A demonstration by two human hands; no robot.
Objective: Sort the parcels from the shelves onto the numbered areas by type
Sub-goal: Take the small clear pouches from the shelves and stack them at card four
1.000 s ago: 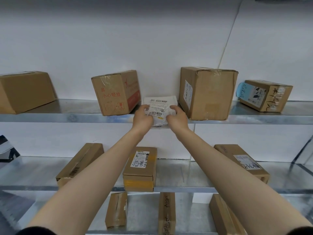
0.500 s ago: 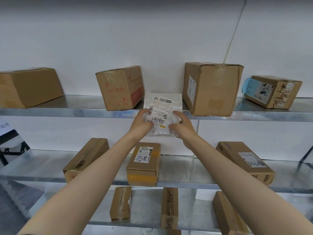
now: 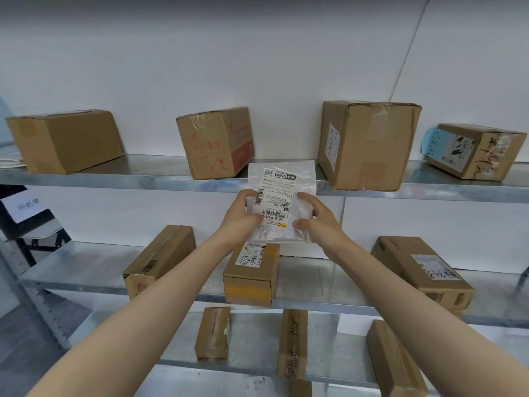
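A flat white plastic mailer (image 3: 282,179) with a printed shipping label hangs in the air in front of the top shelf (image 3: 160,179), upright and facing me. My left hand (image 3: 239,214) grips its left edge and my right hand (image 3: 316,217) grips its right edge, thumbs on the front. Cardboard boxes stay on the shelves: one with red print (image 3: 216,143) just left of the mailer and a tall one (image 3: 367,144) just right of it.
Further boxes sit on the top shelf at far left (image 3: 63,140) and far right (image 3: 475,150). The middle shelf (image 3: 86,270) holds three boxes, the lower shelf several more. A sign with characters (image 3: 25,207) stands at the left edge.
Both hands pulled the white mailer off the top shelf, toward me and downward. It now hangs upright in front of the shelf edge instead of lying on it.
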